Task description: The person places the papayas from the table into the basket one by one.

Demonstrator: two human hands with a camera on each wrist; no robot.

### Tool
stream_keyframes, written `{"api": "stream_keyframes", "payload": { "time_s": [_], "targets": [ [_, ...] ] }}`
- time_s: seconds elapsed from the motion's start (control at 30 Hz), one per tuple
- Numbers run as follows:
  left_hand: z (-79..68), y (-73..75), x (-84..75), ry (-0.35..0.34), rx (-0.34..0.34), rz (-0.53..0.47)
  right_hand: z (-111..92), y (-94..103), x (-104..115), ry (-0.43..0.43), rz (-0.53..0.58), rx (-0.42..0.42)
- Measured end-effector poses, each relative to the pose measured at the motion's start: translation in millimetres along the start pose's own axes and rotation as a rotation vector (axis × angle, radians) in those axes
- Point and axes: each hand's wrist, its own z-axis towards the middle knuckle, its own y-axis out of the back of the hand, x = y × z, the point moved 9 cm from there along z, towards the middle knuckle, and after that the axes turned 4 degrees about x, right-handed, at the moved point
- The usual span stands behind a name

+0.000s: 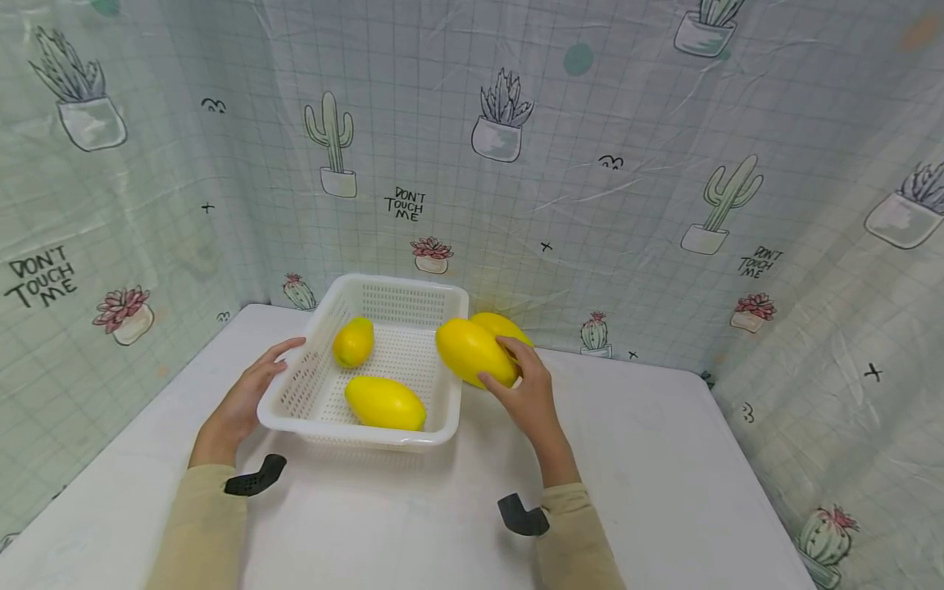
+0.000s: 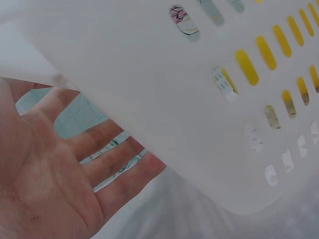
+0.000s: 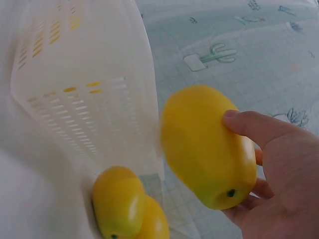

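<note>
My right hand (image 1: 527, 393) holds a large yellow mango (image 1: 472, 348) between thumb and fingers, close beside the basket's right rim. In the right wrist view the mango's green stem end (image 3: 231, 193) faces the camera. Two more mangoes (image 3: 118, 201) lie by the basket's right wall, mostly hidden behind the held one in the head view. At the left side of the white plastic basket (image 1: 361, 434), my left hand (image 1: 243, 401) has its fingers extended against the wall. Inside lie a large yellow mango (image 1: 385, 403) and a smaller yellow, lemon-like fruit (image 1: 353, 342).
The white table (image 1: 634, 459) extends in front and to the right of the basket. A cactus-printed curtain (image 1: 560, 180) hangs behind the table and along both sides. Black wrist camera mounts (image 1: 256, 477) stick out near both sleeves.
</note>
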Motion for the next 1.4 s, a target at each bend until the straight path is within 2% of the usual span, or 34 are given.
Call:
{"api": "stream_keyframes", "payload": {
  "time_s": [0.3, 0.47, 1.1, 1.4],
  "targets": [
    [-0.7, 0.2, -0.7, -0.007, -0.001, -0.007, 1.7, -1.3, 2.1, -0.003, 0.03, -0.012],
    [-0.9, 0.0, -0.9, -0.018, 0.008, -0.011, 2.1, -2.1, 6.2, 0.027, 0.05, -0.013],
    [-1.9, -0.2, -0.5, -0.011, 0.008, -0.026, 0.7, -12.2, 13.2, 0.032, 0.002, 0.061],
    [-1.3, 0.2, -0.5, -0.009, -0.002, -0.011, 2.5, -17.3, 14.9, 0.033, 0.017, 0.088]
  ]
}}
